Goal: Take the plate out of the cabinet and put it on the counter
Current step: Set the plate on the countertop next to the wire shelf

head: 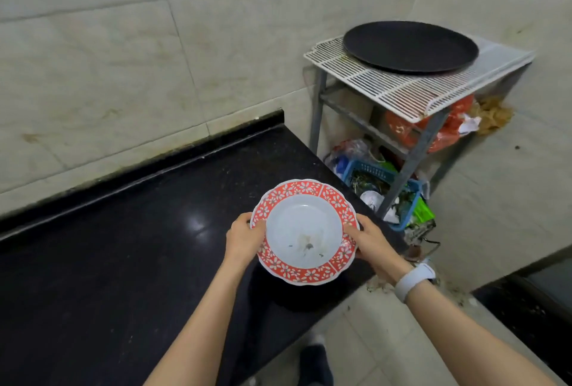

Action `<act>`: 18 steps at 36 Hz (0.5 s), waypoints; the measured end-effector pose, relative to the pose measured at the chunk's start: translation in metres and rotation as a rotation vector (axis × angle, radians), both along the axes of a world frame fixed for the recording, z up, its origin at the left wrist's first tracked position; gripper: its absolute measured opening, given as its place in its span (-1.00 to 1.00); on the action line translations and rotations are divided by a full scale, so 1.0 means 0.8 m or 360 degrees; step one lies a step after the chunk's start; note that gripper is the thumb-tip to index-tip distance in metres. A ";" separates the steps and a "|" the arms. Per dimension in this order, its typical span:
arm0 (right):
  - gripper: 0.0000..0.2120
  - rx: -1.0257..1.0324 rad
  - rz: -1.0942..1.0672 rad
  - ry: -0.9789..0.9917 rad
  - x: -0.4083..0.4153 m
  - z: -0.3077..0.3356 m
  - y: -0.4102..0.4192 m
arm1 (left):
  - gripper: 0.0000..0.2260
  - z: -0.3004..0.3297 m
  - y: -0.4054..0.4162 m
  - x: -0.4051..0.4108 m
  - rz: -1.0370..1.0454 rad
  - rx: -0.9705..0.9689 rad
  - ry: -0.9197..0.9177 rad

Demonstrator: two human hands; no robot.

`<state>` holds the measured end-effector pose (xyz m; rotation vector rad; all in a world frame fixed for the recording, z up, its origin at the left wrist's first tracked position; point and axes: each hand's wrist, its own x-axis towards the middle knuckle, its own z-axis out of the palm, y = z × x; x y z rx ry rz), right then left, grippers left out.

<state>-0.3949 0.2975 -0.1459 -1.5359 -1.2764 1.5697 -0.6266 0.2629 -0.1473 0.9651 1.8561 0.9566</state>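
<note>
The plate (305,231) is white in the middle with a red flowered, scalloped rim and a few dark specks inside. I hold it level a little above the right end of the black counter (123,246), where its shadow falls. My left hand (244,238) grips the plate's left rim, thumb on top. My right hand (370,238), with a white band on the wrist, grips the right rim. No cabinet is in view.
A tiled wall runs behind the counter. Right of the counter stands a grey metal rack (414,144) topped by a white wire grid bearing a round black tray (410,45). Bags and a blue basket (387,187) of rubbish sit under it. Tiled floor lies below.
</note>
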 end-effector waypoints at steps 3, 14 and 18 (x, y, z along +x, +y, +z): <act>-0.64 -0.0061 0.0025 -0.0017 -0.017 0.001 0.064 | -0.75 -0.013 0.061 -0.008 0.0074 0.0007 -0.0033; -0.68 -0.0055 -0.0045 -0.0141 -0.100 -0.030 0.271 | -0.77 -0.054 0.239 -0.047 0.0338 -0.0127 -0.0111; -0.68 -0.0059 -0.0022 -0.0219 -0.125 -0.046 0.324 | -0.72 -0.069 0.286 -0.066 0.0391 -0.0199 -0.0151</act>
